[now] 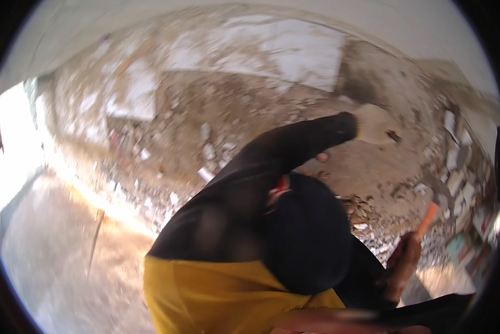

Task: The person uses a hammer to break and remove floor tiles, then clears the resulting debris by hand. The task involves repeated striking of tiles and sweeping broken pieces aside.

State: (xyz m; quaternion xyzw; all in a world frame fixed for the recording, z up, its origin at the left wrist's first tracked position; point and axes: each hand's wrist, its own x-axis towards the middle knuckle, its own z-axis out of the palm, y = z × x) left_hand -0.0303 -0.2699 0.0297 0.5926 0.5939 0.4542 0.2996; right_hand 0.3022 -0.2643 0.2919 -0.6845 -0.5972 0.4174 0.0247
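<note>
At the bottom edge a hand smeared by motion (pixel 333 323), apparently my right hand, shows beside a black sleeve (pixel 439 309) coming in from the lower right. Its fingers are too blurred to read, and a pale streak lies along it. My left hand is not in view. Right in front, a person in a black and yellow jacket (pixel 205 284) and dark cap (pixel 311 234) bends over. That person's one hand grips a hammer (pixel 428 217) with an orange handle. The other arm reaches out over the dirt, ending at a pale beige glove-like shape (pixel 375 125).
Broken rubble (pixel 205 133) covers a dug floor strip. White sheets (pixel 300 50) lie at the far side by the wall. Loose bricks or blocks (pixel 459 178) are heaped at the right. Smooth floor (pixel 66 245) stretches left, near a bright opening (pixel 16 133).
</note>
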